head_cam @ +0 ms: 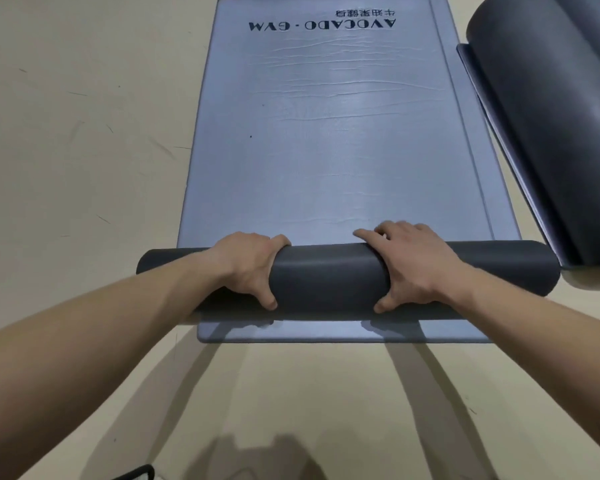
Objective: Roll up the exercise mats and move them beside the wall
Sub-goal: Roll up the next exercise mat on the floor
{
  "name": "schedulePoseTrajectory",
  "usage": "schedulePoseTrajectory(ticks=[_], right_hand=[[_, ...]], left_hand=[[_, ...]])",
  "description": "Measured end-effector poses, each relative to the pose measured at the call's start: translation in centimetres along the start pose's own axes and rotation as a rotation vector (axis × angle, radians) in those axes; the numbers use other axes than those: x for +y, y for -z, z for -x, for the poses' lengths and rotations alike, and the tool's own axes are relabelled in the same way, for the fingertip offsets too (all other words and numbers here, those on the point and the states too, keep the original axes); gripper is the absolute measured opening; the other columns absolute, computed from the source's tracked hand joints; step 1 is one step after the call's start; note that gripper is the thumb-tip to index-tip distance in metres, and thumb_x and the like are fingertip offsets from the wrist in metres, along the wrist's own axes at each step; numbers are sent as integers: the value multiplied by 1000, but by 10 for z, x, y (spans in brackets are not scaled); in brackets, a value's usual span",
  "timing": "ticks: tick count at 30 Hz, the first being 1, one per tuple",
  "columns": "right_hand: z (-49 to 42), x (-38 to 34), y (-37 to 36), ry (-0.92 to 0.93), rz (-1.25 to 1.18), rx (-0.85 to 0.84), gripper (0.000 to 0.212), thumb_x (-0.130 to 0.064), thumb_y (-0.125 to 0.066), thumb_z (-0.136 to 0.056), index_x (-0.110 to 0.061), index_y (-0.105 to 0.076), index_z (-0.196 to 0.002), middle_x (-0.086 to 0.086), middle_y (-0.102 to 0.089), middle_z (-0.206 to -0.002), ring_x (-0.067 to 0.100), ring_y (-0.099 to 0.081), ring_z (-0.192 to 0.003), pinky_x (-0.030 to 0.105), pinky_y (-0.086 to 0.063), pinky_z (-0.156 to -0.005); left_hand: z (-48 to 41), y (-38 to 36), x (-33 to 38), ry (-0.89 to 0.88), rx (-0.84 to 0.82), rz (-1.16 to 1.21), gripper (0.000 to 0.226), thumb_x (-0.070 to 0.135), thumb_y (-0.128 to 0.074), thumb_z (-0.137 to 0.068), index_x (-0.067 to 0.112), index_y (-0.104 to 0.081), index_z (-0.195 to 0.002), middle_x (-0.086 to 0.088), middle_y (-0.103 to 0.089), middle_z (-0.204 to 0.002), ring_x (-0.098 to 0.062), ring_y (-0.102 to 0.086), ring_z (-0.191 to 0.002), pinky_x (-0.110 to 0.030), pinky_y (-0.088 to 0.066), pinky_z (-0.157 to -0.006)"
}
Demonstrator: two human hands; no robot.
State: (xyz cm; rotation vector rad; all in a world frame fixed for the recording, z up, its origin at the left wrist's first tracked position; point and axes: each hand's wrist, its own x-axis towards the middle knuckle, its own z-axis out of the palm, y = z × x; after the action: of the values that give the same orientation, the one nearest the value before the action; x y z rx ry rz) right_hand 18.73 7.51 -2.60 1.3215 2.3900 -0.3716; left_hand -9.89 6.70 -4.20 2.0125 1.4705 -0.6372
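A: Orientation of the exercise mat (pixel 326 150)?

B: It lay flat on the floor (pixel 84 133), long axis running straight away from the person. The lettering (pixel 323 25) sat at the far end, upside down to the camera. The rolled portion (pixel 329 278), dark grey, lay crosswise at the near end, axis left to right.

A: Hands?

B: The left hand (pixel 248 266) and right hand (pixel 418 268) gripped the rolled portion either side of its middle. Fingers (pixel 364 234) were curled over the top onto the far side and thumbs pressed the near side, with the roll between them.

A: Surroundings?

B: A second mat (pixel 326 332) lay underneath, its near edge showing on the person's side. Another rolled mat (pixel 548 133) lay at the right, close to the roll's right end.
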Motion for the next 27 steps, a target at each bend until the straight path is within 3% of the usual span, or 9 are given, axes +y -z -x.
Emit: schedulePoseTrajectory(ticks=[2, 4, 9, 13, 16, 20, 23, 25, 27], right_hand=[[13, -6, -25, -7, 106, 224, 127, -68, -85, -46, -22, -32, -151, 8, -50, -137, 32, -53, -120, 49, -39, -104], [18, -11, -43, -20, 143, 315, 124, -57, -90, -44, -16, -36, -148, 12, -53, -134, 36, -55, -114, 52, -38, -101], [-16, 7, -4, 17, 74, 49, 125, -71, -80, -45, -31, -25, -150, 0, -50, -140, 27, -54, -119, 44, -40, -105], [-23, 4, -10, -83, 146, 33, 135, -75, -78, -53, -29, -7, -158, 10, -32, -157, 35, -36, -142, 61, -21, -118], [-18, 1, -15, -106, 156, 97, 122, -72, -76, -54, -28, -18, -152, 7, -46, -144, 33, -48, -128, 57, -34, -110], [-24, 13, 19, -34, -34, -196, 108, -74, -78, -45, -38, -37, -138, -6, -58, -113, 24, -60, -100, 43, -53, -88], [-19, 10, 16, -20, -90, -293, 108, -72, -83, -46, -40, -37, -138, -9, -58, -114, 20, -59, -99, 42, -53, -90], [-15, 8, 8, -32, -99, -252, 112, -73, -81, -46, -39, -34, -143, -7, -57, -116, 22, -60, -102, 43, -52, -92], [-8, 7, -6, -44, -33, -116, 122, -76, -75, -48, -36, -27, -152, -3, -55, -131, 26, -57, -114, 44, -46, -102]], left_hand=[[-7, 11, -1, 7, -92, 82, 102, 62, -91, -60, 36, -36, -141, 3, -62, -125, -21, -59, -104, -38, -51, -94], [-4, 9, 1, 17, -48, 45, 112, 67, -89, -59, 35, -29, -148, 2, -56, -135, -23, -58, -112, -41, -50, -98], [19, -53, 13, 76, 440, -319, 126, 71, -78, -66, 20, -8, -157, -10, -38, -151, -33, -44, -133, -53, -35, -113], [3, -23, -3, 2, 352, -180, 119, 66, -80, -63, 27, -14, -154, -5, -46, -146, -29, -52, -124, -49, -41, -111], [-4, -7, -7, -25, 250, -152, 117, 63, -84, -61, 30, -19, -153, -3, -51, -139, -26, -56, -115, -46, -48, -105], [-1, 14, -8, -34, -35, 31, 110, 64, -86, -58, 36, -28, -147, 3, -57, -128, -21, -58, -107, -42, -53, -94], [18, -14, 7, 19, 138, -98, 117, 72, -76, -61, 34, -17, -155, 2, -52, -137, -25, -56, -116, -44, -47, -99], [27, -36, 15, 27, 283, -145, 115, 75, -72, -62, 34, -17, -155, 1, -50, -142, -26, -55, -120, -45, -44, -105], [23, -28, 13, -3, 230, -71, 112, 75, -74, -61, 36, -22, -152, 2, -53, -137, -25, -57, -114, -44, -48, -100]])
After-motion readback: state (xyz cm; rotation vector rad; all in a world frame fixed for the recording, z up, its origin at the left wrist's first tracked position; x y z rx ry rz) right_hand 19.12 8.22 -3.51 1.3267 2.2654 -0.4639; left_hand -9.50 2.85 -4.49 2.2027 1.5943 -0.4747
